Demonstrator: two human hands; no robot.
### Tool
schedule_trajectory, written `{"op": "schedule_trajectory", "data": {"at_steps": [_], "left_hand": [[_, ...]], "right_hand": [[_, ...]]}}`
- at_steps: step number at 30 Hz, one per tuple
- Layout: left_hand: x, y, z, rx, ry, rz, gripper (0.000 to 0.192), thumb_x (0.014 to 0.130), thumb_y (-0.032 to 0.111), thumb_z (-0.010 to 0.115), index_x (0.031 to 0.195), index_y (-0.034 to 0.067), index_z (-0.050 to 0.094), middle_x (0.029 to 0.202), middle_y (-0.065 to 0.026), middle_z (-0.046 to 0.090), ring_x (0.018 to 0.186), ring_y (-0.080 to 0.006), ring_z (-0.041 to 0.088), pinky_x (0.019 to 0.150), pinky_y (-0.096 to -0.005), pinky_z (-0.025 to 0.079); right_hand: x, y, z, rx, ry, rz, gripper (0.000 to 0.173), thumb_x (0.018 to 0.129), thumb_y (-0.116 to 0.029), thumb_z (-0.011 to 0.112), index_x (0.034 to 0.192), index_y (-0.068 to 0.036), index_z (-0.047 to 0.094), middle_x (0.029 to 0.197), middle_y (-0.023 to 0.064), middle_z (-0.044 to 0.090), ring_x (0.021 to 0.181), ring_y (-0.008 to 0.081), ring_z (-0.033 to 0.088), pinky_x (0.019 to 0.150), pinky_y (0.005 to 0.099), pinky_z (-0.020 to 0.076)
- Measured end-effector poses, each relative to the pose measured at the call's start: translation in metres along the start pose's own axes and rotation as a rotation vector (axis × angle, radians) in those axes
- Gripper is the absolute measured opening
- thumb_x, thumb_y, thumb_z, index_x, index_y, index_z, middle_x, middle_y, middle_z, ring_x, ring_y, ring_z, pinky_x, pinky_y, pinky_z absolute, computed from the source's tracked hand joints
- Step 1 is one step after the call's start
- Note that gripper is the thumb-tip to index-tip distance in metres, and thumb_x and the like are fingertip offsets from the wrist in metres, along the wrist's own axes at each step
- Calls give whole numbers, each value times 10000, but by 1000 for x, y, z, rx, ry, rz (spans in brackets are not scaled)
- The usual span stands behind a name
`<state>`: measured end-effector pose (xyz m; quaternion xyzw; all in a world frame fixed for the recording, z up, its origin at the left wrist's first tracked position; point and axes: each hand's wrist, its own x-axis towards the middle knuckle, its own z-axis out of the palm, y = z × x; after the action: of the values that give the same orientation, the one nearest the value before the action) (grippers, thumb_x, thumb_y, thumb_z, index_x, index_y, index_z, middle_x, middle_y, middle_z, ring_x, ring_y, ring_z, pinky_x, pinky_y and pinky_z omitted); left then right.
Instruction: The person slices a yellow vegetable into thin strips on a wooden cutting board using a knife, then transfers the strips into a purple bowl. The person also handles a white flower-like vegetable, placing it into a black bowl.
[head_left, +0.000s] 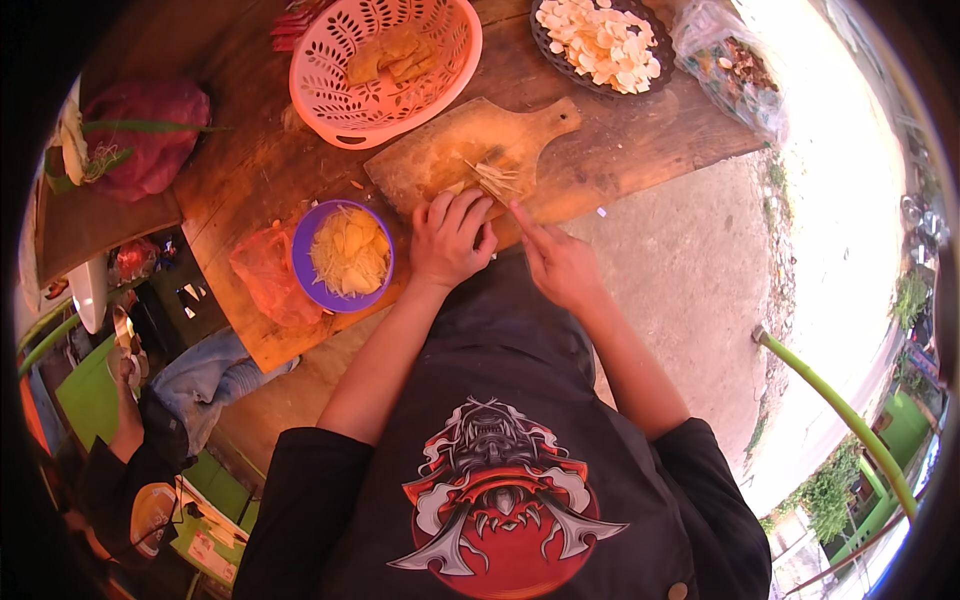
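Note:
On a wooden cutting board (427, 161) with a handle lies a small pile of pale, thin-cut strips (495, 180). My left hand (454, 244) bends its fingers over the board's near edge, pressing down a pale slice (455, 187) that shows at the fingertips. To its right, my right hand (561, 266) has its index finger stretched toward the strips and the other fingers curled under. Whatever those fingers hold is hidden. A purple bowl (298, 259) left of my left hand contains yellowish slices and fine strips (351, 251).
Beyond the board, a pink perforated basket (319, 112) holds flat brown pieces (394, 56). A dark plate (559, 64) bears white slices (600, 45), beside a plastic bag of scraps (739, 75). Left are a crumpled red bag (274, 274) and a seated person (202, 382).

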<state>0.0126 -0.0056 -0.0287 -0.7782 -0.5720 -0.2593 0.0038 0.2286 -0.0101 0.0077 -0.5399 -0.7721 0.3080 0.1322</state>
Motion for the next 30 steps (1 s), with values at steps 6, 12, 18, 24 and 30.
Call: {"op": "schedule_trajectory", "data": {"at_steps": [6,12,18,24,30], "left_hand": [[0,0,1,-23,-8,-8,401,807,239,766,1202,176,737,1282,34,672,1226,-219,567,979,-436,444],[0,1,2,-19,9,-11,424,805,234,762,1225,180,736,1294,38,668,1243,-215,556,975,-431,449],[0,-1,0,-4,-1,0,429,809,247,763,1233,186,738,1314,36,666,1246,-213,555,975,-432,456],[0,0,-1,15,-21,-7,413,815,245,766,1223,191,741,1321,40,668,1239,-209,557,974,-432,458],[-1,1,1,-7,-11,-17,411,819,239,762,1227,194,740,1310,41,677,1241,-207,556,966,-429,461]], "right_hand": [[0,2,-3,6,-28,-7,585,1059,-127,601,1623,-253,511,952,161,730,796,404,713,708,495,573],[-1,7,3,47,12,-23,584,1064,-146,601,1627,-263,503,960,171,732,810,413,715,710,501,575],[0,8,7,124,5,-16,590,1069,-166,598,1638,-265,483,971,170,723,826,400,712,716,510,576],[-1,8,4,152,32,-17,580,1070,-161,597,1634,-256,494,927,166,717,829,397,709,728,514,574],[0,10,3,97,5,-8,580,1068,-165,597,1631,-262,499,905,169,717,814,407,704,714,524,567]]}}
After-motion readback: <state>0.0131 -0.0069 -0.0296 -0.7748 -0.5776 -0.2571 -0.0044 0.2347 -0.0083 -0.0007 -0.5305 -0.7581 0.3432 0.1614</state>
